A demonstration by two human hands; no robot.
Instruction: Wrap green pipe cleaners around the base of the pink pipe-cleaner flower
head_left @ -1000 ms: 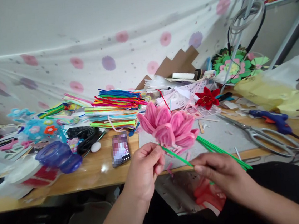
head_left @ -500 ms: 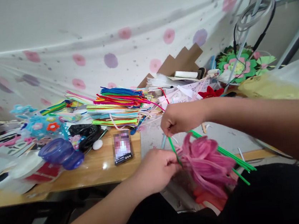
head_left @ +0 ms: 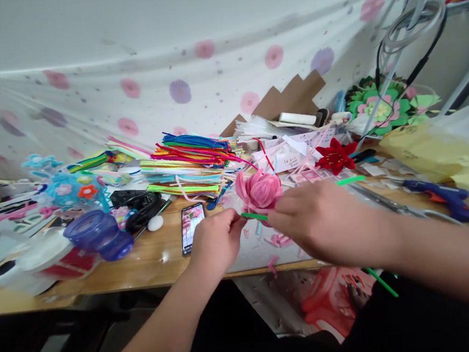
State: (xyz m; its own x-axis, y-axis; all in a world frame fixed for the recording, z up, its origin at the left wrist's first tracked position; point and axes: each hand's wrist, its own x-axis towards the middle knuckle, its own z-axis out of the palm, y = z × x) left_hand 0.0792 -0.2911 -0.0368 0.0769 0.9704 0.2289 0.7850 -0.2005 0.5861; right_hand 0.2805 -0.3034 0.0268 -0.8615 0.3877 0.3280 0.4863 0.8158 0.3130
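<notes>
A pink flower made of fuzzy pipe cleaners is held above the front edge of the worktop, its looped petals cupped into a bud. A thin green stem sticks out sideways beneath it. The left hand pinches the stem's free end between thumb and fingertips. The right hand curls closed on the stem just under the bloom. The flower looks very light and soft. Its wire core probably bends easily and keeps its shape, so the petals could crush; the stem is the safer place to grip. Beyond lie a phone, a bright pile of pipe cleaners, a red paper flower and a blue glue gun.
</notes>
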